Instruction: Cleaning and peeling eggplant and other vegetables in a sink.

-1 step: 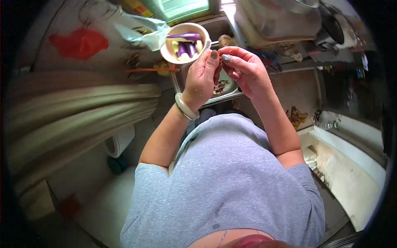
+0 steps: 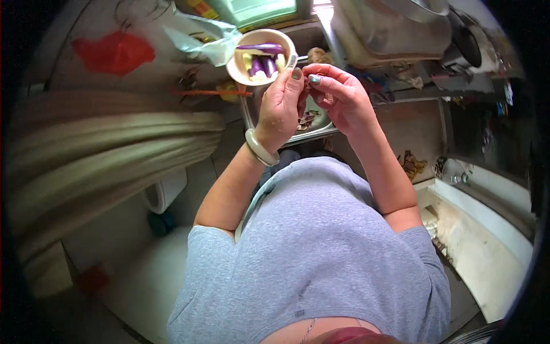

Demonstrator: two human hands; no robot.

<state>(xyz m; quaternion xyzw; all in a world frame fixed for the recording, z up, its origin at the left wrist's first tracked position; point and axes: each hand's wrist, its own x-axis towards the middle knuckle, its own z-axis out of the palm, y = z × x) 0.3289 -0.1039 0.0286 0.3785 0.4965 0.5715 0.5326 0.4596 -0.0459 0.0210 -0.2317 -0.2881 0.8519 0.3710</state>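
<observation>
Grey cotton of my T-shirt (image 2: 321,258) fills the near field at six o'clock. Past it, my left hand (image 2: 279,109), wearing a pale jade-coloured bangle (image 2: 260,149), and my right hand (image 2: 338,97) meet fingertip to fingertip over a dented metal basin (image 2: 312,129). Both pinch something small and dark between them, though I cannot tell what. Just beyond, at twelve o'clock, sits a cream round bowl (image 2: 260,57) of cut purple aubergine pieces (image 2: 263,54). A crumpled clear plastic bag (image 2: 203,40) lies at eleven o'clock.
</observation>
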